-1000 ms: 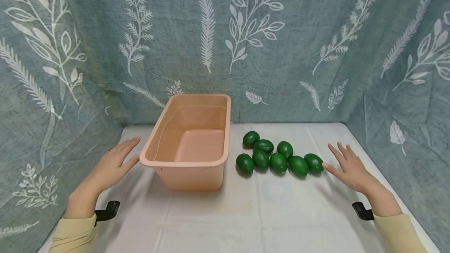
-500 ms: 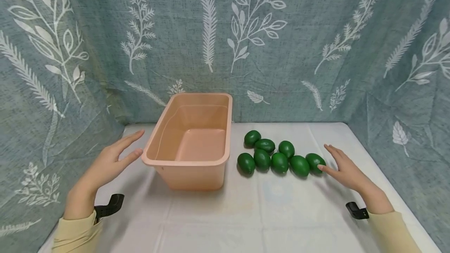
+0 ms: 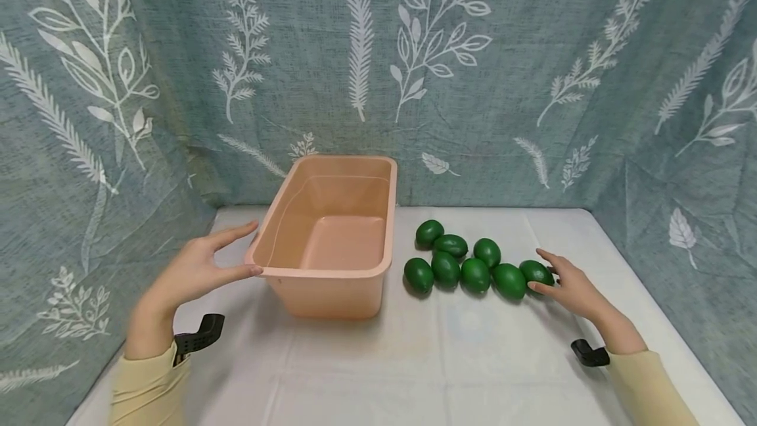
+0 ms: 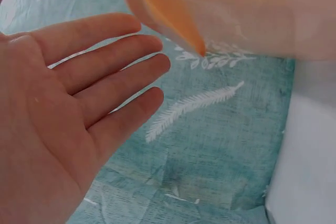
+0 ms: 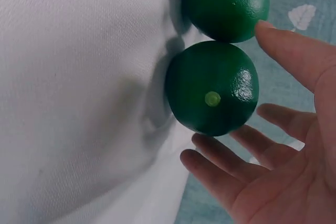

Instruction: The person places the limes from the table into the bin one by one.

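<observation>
My left hand [image 3: 197,275] is by the left side of the peach plastic bin [image 3: 331,294], thumb overlapping its near left corner in the head view. In the left wrist view, the fingers [image 4: 113,72] are straight and slightly spread below the bin's rim [image 4: 168,27]; contact is unclear. My right hand [image 3: 573,291] reaches around the rightmost dark green lime [image 3: 535,273], fingers spread and loosely bent. In the right wrist view, this lime [image 5: 212,87] sits between the thumb and fingers, not gripped. The thumb tip overlaps the neighbouring lime [image 5: 226,6].
Several more limes [image 3: 475,275] lie clustered on the white table cover [image 3: 449,354], right of the bin. Nothing is visible inside the bin. A blue-green leaf-patterned curtain [image 3: 319,38] hangs behind and along both sides. Each wrist wears a black camera mount [image 3: 201,335].
My left hand has moved right toward the bin's edge. My right hand has moved left, its fingers coming around the rightmost lime. The whole head view has shifted slightly; bin and limes stay put.
</observation>
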`<control>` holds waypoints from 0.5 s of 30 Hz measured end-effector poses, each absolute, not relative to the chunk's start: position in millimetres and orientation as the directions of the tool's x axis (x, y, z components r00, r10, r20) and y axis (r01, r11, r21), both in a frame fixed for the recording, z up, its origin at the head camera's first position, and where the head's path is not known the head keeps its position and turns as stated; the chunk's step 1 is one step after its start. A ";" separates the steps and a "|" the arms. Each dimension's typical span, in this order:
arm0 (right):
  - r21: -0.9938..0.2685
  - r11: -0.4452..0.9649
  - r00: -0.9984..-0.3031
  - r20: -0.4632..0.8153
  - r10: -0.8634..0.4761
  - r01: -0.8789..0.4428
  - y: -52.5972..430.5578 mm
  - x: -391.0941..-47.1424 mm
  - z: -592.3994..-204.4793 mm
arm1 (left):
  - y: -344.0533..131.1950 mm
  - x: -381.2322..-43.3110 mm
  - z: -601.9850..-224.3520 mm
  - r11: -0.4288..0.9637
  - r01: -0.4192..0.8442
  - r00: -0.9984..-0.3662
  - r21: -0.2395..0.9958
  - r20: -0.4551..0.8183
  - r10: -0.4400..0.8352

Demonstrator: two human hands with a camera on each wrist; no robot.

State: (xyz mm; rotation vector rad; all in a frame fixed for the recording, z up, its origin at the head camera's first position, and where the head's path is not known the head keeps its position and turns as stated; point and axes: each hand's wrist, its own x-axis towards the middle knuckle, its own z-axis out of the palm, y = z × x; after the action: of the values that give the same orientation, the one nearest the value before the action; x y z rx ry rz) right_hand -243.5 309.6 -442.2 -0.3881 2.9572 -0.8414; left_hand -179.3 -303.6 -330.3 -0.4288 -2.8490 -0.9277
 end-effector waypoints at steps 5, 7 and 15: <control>-0.536 0.811 -0.964 0.021 -0.264 -0.234 308.4 -247.9 -446.1 | -303.8 -181.9 -334.6 0.752 0.309 -0.951 0.583 0.194 0.240; -0.533 0.813 -0.964 0.021 -0.266 -0.236 308.9 -249.0 -447.5 | -304.1 -182.9 -335.7 0.739 0.318 -0.948 0.594 0.196 0.250; -0.540 0.812 -0.966 0.005 -0.259 -0.220 311.6 -251.4 -450.9 | -304.9 -187.1 -339.8 0.726 0.319 -0.948 0.609 0.204 0.245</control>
State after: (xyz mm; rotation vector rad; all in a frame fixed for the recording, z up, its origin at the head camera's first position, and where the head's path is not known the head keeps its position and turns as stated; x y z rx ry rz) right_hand -251.4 311.6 -450.9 -0.3869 2.9246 -0.8584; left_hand -187.1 -304.9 -339.8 -0.4619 -2.8162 -1.0241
